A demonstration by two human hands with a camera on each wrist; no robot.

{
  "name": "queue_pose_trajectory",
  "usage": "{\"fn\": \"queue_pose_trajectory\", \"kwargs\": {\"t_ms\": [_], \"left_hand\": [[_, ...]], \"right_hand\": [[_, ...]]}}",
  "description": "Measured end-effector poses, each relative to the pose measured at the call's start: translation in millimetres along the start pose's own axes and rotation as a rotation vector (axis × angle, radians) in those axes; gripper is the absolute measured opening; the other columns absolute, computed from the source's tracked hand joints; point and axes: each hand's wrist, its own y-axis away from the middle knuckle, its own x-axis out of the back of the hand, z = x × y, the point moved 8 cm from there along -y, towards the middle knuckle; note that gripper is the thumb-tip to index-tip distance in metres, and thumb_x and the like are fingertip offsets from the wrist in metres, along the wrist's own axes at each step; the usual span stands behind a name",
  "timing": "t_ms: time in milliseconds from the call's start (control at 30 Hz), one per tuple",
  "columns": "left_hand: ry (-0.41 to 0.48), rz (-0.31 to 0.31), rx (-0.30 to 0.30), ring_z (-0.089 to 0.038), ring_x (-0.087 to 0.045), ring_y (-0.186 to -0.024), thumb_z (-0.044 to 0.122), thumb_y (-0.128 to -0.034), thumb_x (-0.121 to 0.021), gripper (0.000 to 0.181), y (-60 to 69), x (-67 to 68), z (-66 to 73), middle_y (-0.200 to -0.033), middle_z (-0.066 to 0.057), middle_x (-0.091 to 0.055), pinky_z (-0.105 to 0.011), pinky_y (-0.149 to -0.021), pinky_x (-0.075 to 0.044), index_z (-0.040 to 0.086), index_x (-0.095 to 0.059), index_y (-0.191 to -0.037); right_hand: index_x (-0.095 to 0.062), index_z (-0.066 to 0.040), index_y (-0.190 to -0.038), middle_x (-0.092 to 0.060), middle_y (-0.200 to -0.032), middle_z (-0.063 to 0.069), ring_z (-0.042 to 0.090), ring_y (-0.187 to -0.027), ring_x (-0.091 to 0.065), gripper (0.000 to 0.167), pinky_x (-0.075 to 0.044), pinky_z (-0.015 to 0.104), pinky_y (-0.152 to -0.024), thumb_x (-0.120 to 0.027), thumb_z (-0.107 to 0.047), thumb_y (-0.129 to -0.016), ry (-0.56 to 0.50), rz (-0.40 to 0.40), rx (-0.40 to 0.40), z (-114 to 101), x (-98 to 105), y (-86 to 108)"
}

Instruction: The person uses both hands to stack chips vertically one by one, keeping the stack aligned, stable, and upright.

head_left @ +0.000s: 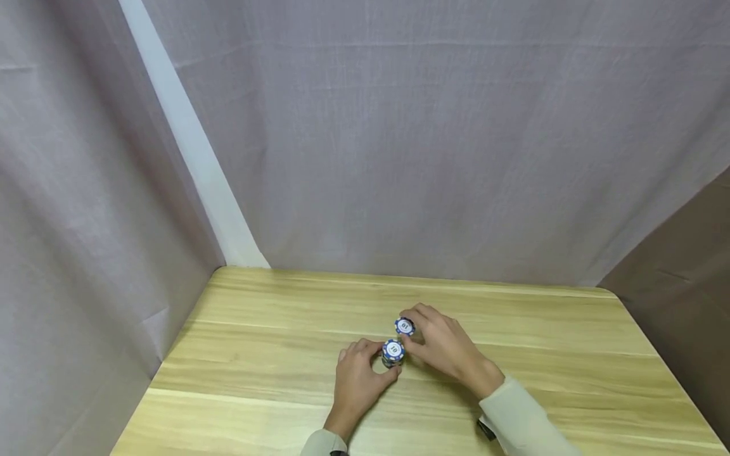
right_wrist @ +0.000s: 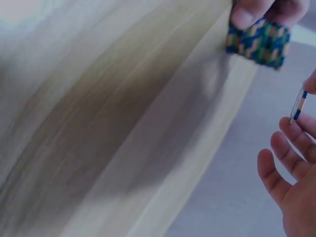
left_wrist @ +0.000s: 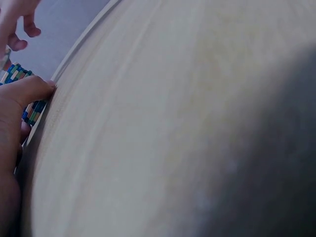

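Note:
A stack of poker chips (head_left: 393, 350) stands on the table, topped by a blue-and-white chip marked 10. My left hand (head_left: 356, 377) grips the stack's sides between thumb and fingers. Blue, green and pale edge bands show along the stack (right_wrist: 259, 45) in the right wrist view. Just beyond it, my right hand (head_left: 447, 345) pinches a single blue-and-white poker chip (head_left: 405, 326), also marked 10, apart from the stack. Seen edge-on in the right wrist view, this chip (right_wrist: 298, 106) is between the thumb and a fingertip. The left thumb partly covers the stack (left_wrist: 35, 112) in the left wrist view.
The light wood-grain table (head_left: 256, 354) has rounded far corners. Grey curtains (head_left: 428, 158) hang behind it and at the left, with a white strip (head_left: 194, 139) between them. Brown cloth (head_left: 678, 266) hangs on the right.

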Motion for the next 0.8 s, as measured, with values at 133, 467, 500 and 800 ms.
{"fn": "queue_pose_trajectory", "kwargs": {"t_ms": [133,467,500,800], "left_hand": [[-0.006,0.002,-0.006,-0.012,-0.066,-0.096,0.043,-0.0764,-0.090,0.048,-0.2,0.3,0.5,-0.103,0.008,-0.074,-0.033,-0.085,-0.045,0.016,-0.080,-0.115],[0.001,0.006,-0.016,-0.011,-0.065,-0.095,0.042,-0.0776,-0.089,0.046,-0.1,1.1,-0.2,-0.100,0.009,-0.073,-0.031,-0.082,-0.043,0.016,-0.080,-0.114],[0.000,0.010,-0.018,-0.011,-0.065,-0.095,0.042,-0.0775,-0.089,0.046,-0.1,1.3,-0.3,-0.100,0.008,-0.073,-0.031,-0.083,-0.043,0.016,-0.080,-0.114],[-0.011,0.009,-0.012,-0.010,-0.064,-0.095,0.045,-0.0766,-0.089,0.048,0.8,-1.3,-0.5,-0.100,0.009,-0.073,-0.033,-0.085,-0.044,0.016,-0.081,-0.114]], "right_hand": [[-0.071,-0.007,-0.126,-0.070,-0.117,0.002,0.017,-0.101,-0.070,0.043,-0.062,0.037,-0.079,-0.081,-0.027,-0.089,0.011,0.011,0.044,-15.5,5.9,2.3],[-0.071,-0.010,-0.126,-0.073,-0.117,0.000,0.018,-0.102,-0.071,0.046,-0.062,0.038,-0.084,-0.084,-0.029,-0.087,0.017,0.025,0.037,-33.6,2.8,13.7],[-0.071,-0.010,-0.126,-0.073,-0.116,0.001,0.018,-0.101,-0.071,0.047,-0.062,0.038,-0.083,-0.084,-0.028,-0.086,0.022,0.036,0.031,-34.2,2.1,14.7],[-0.070,-0.011,-0.129,-0.075,-0.115,-0.001,0.016,-0.096,-0.070,0.050,-0.062,0.038,-0.080,-0.085,-0.028,-0.085,0.027,0.048,-0.024,-35.5,-9.5,21.8]]}}
